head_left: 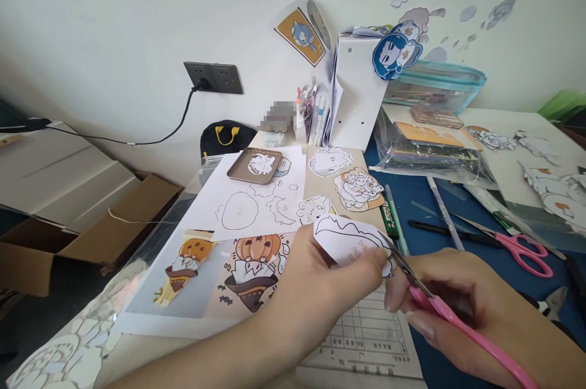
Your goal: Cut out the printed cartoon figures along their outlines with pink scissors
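Pinched in my left hand (320, 285) is a white paper piece (336, 236) printed with a black wavy outline. My right hand (462, 303) grips pink-handled scissors (434, 303), whose blades meet the paper's right edge near my left thumb. How far the blades are apart I cannot tell. Below the hands lies a printed form (370, 328) with a table grid. Behind the paper are a cut-out bear face (314, 209) and other cut-outs (359, 187). A sheet of outline drawings (240, 212) lies to the left, partly over a colour print of pumpkin figures (251, 267).
A small brown tray (233, 172) holds paper scraps. On the blue mat at right lie a second pair of pink scissors (526, 251), a pen (444, 212) and pliers (553, 303). A white file holder (359, 90) and plastic bag (430, 145) stand behind. An open cardboard box (132, 218) is at left.
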`<state>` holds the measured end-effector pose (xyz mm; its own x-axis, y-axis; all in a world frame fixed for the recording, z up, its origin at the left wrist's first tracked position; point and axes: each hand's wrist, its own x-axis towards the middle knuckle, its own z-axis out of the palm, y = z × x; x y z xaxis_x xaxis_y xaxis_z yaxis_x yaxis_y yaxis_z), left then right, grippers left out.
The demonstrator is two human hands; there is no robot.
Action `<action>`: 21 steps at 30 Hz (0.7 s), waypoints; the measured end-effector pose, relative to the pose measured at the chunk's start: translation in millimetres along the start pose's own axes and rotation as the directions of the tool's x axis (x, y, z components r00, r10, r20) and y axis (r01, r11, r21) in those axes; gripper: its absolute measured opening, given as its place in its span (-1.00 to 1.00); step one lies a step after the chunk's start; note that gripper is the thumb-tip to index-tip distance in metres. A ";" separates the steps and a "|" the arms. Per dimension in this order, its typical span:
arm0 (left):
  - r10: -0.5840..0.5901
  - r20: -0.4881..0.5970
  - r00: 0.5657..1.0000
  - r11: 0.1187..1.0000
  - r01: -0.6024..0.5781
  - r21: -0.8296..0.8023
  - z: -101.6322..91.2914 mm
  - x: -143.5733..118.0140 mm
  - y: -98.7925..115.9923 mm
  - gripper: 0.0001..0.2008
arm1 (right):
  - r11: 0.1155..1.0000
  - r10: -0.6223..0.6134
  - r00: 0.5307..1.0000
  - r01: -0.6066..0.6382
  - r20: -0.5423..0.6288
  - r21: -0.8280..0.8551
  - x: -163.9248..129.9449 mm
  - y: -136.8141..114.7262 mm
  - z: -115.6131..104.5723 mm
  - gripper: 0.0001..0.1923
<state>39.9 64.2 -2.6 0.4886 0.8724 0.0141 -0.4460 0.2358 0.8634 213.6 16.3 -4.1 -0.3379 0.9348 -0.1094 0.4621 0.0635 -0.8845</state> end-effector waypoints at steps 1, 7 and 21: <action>-0.003 -0.007 1.000 1.000 0.003 0.004 0.3 0.3 0.6 -0.84 | 1.000 0.003 1.000 -0.003 0.011 0.006 -0.8 0.1 -1.3 -0.83; -0.006 -0.010 1.000 0.996 0.006 0.089 0.8 0.4 3.8 -0.83 | 0.999 0.038 0.998 -0.036 0.048 -0.030 -1.4 1.0 -7.7 -0.84; -0.037 -0.024 0.999 0.990 0.040 0.138 0.3 -0.2 0.5 -0.88 | 0.984 0.096 0.993 -0.105 -0.069 -0.143 -3.1 5.0 -11.2 -0.84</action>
<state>39.8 64.0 -2.0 0.4869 0.8729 -0.0302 -0.3185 0.2096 0.9245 226.2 17.6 -3.1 -0.2348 0.9584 -0.1624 0.6076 0.0143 -0.7941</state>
